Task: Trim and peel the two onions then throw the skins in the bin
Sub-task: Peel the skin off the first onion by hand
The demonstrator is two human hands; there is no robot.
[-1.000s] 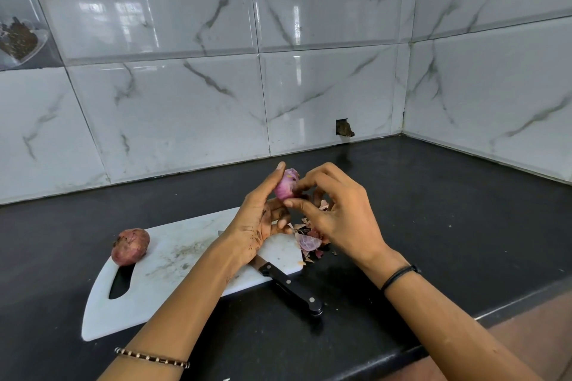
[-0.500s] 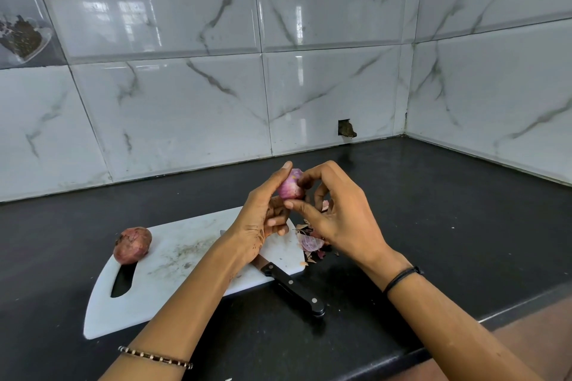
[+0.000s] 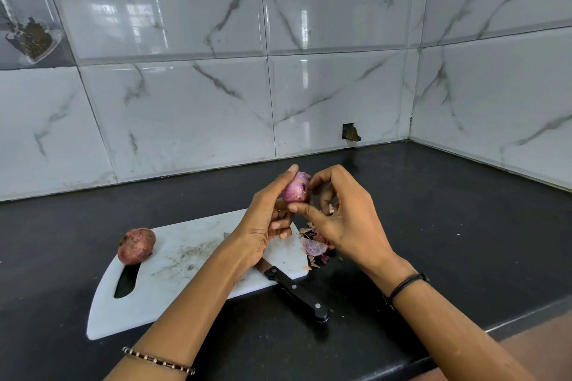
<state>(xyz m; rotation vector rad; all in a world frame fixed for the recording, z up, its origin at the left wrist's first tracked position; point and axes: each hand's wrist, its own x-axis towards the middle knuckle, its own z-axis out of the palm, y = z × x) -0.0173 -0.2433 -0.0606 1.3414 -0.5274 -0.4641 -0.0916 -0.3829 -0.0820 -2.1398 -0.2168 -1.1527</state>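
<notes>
A small purple onion [image 3: 296,189], mostly peeled, is held up above the counter. My left hand [image 3: 266,219] grips it from the left, fingers curled round it. My right hand [image 3: 340,216] pinches it from the right, thumb under it and fingertips at its top. A second onion [image 3: 136,245], still in brown-red skin, lies at the left end of the white chopping board [image 3: 173,275]. Loose skins [image 3: 314,247] lie in a heap at the board's right edge, below my right hand.
A black-handled knife [image 3: 297,292] lies across the board's near right corner, its blade under my left wrist. The black counter [image 3: 448,226] runs into a corner of marble-tiled walls. The counter's front edge is at the lower right. No bin is in view.
Both hands stay on the purple onion. It has turned a little in my fingers, and my right thumb now sits under it.
</notes>
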